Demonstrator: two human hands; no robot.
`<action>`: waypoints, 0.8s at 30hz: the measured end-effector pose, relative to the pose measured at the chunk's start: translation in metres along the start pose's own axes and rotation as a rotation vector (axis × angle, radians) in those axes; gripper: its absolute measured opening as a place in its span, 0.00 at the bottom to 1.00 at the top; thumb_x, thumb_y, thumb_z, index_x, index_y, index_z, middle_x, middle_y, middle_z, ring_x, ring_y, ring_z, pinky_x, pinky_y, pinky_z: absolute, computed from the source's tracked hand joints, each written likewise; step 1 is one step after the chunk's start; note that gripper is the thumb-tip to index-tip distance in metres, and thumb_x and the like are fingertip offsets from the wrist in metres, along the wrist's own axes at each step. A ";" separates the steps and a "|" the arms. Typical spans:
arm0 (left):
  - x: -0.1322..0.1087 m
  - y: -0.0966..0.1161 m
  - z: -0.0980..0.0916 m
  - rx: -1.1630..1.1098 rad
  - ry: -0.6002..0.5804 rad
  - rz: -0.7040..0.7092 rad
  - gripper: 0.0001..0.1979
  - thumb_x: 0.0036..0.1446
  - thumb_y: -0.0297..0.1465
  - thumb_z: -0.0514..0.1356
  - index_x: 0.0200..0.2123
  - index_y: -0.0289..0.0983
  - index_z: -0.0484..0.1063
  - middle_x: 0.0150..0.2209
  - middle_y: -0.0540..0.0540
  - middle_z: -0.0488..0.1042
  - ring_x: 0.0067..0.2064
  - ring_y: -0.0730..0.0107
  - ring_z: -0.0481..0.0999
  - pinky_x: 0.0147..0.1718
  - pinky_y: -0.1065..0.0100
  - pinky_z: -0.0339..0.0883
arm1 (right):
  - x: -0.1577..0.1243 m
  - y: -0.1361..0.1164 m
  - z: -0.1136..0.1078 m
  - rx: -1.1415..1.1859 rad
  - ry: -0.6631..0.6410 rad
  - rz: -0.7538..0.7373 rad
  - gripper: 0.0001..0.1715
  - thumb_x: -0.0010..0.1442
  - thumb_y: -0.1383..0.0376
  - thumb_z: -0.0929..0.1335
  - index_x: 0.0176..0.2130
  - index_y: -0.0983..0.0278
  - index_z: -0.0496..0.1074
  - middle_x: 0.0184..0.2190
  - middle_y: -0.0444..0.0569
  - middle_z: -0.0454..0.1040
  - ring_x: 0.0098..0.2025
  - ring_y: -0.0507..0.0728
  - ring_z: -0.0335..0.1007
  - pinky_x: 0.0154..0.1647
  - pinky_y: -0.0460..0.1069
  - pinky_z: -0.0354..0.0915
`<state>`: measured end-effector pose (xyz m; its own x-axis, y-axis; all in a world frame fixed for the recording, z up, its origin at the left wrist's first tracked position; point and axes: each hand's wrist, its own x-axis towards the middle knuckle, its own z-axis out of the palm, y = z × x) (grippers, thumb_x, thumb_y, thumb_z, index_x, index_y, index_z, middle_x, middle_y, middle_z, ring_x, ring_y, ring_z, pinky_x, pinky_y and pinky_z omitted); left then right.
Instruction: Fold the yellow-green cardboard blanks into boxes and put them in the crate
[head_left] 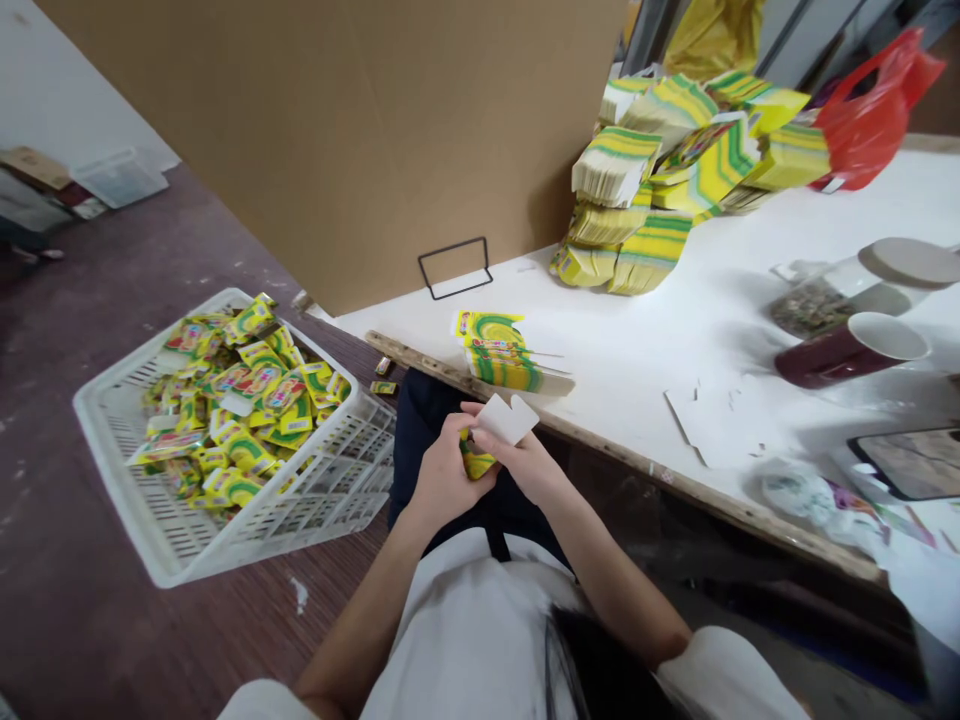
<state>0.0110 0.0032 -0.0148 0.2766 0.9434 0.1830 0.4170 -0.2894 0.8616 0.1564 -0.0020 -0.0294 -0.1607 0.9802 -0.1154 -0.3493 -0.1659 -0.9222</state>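
Observation:
Over my lap, at the table's edge, both hands are around a small yellow and green carton whose white inner flap stands up. My left hand is closed on the carton's left side. My right hand pinches it from the right, thumb near the flap. Just beyond, several flat yellow and green cartons lie on the table's edge. To my left a white plastic basket holds many filled yellow packs. What is inside the carton is hidden.
A big cardboard box stands on the white table, near a black wire frame. Bundled flat cartons are piled behind. On the right are a red bag, a glass jar, a maroon mug and a phone.

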 end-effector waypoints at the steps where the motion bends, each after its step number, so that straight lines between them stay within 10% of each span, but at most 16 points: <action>1: 0.001 -0.001 -0.001 0.001 -0.008 -0.016 0.25 0.43 0.29 0.70 0.46 0.43 0.67 0.42 0.47 0.76 0.39 0.61 0.79 0.39 0.64 0.70 | 0.000 0.000 0.000 -0.016 -0.009 -0.033 0.33 0.59 0.48 0.73 0.59 0.59 0.72 0.53 0.54 0.79 0.54 0.64 0.77 0.60 0.62 0.71; 7: 0.006 -0.009 0.004 -0.088 -0.025 -0.109 0.33 0.41 0.25 0.70 0.52 0.41 0.66 0.44 0.43 0.74 0.41 0.58 0.78 0.43 0.60 0.71 | -0.012 0.000 0.001 -0.496 -0.066 -0.343 0.36 0.67 0.63 0.66 0.70 0.55 0.58 0.69 0.52 0.62 0.71 0.61 0.58 0.72 0.61 0.55; 14: 0.004 -0.015 -0.003 0.034 0.064 -0.052 0.31 0.39 0.21 0.70 0.50 0.41 0.73 0.49 0.41 0.74 0.53 0.49 0.74 0.57 0.52 0.66 | -0.012 0.001 -0.013 -0.678 0.123 -0.504 0.32 0.69 0.72 0.60 0.67 0.53 0.64 0.70 0.51 0.62 0.71 0.58 0.59 0.70 0.58 0.60; 24: 0.006 -0.005 -0.037 0.226 -0.274 -0.014 0.29 0.42 0.33 0.72 0.51 0.40 0.74 0.47 0.45 0.81 0.45 0.57 0.81 0.49 0.58 0.74 | -0.006 -0.023 -0.048 -0.876 -0.320 -0.351 0.15 0.60 0.61 0.74 0.48 0.59 0.81 0.63 0.61 0.69 0.66 0.68 0.67 0.64 0.63 0.66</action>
<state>-0.0215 0.0164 -0.0009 0.4784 0.8780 0.0116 0.5951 -0.3339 0.7310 0.2102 0.0015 -0.0251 -0.4656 0.8616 0.2020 0.3594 0.3927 -0.8465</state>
